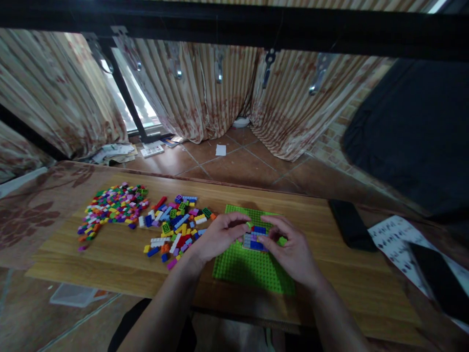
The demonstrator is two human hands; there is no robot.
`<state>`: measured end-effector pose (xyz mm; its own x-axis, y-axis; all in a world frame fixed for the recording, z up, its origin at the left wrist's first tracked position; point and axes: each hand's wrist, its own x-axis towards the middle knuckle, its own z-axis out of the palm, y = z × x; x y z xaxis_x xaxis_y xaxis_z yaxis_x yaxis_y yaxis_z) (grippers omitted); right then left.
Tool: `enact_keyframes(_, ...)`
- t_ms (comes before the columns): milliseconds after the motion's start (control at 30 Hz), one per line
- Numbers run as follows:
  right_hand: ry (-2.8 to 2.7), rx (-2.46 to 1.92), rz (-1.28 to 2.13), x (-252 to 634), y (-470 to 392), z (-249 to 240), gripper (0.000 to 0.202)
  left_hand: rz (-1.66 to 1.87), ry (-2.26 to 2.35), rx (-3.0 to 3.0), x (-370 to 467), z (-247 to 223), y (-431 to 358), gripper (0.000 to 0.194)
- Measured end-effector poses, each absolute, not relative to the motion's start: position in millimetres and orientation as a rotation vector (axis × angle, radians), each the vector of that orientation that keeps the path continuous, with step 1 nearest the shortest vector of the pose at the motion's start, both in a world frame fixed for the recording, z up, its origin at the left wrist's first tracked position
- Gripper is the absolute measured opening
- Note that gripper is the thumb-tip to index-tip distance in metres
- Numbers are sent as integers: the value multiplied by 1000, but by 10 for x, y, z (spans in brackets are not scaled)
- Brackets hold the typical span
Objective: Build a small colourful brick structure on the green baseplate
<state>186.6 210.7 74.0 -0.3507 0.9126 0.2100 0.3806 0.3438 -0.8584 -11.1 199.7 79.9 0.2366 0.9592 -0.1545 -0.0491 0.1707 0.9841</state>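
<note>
A green studded baseplate (252, 271) lies on the wooden table, with a small patch of joined toy bricks (257, 244) in blue, grey and purple near its middle. My left hand (225, 234) reaches over the plate's left part, thumb and forefinger closed on a small lime-green brick (249, 225) just above the patch's far left corner. From the other side, my right hand (289, 247) curves around the patch. Its thumb tip rests at the patch's right part, and the forefinger is held apart from the thumb. Part of the patch is hidden by the fingers.
Loose mixed bricks (179, 225) lie left of the plate, and a pile of smaller bricks (113, 210) is farther left. A black case (351, 225), a printed sheet (395, 244) and a dark phone-like device (439, 278) are at the right. A black bar (234, 24) crosses above.
</note>
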Motion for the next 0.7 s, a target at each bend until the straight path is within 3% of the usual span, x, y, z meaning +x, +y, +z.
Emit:
enact_keyframes(467,-1926,-1043,735,1697,2041,755,15,972,1009,970,43,785,1929,49)
enact_keyframes(700,-1887,-1239,642,1750,2066,703,24,1062,1122,1039,-8,728,1991,33)
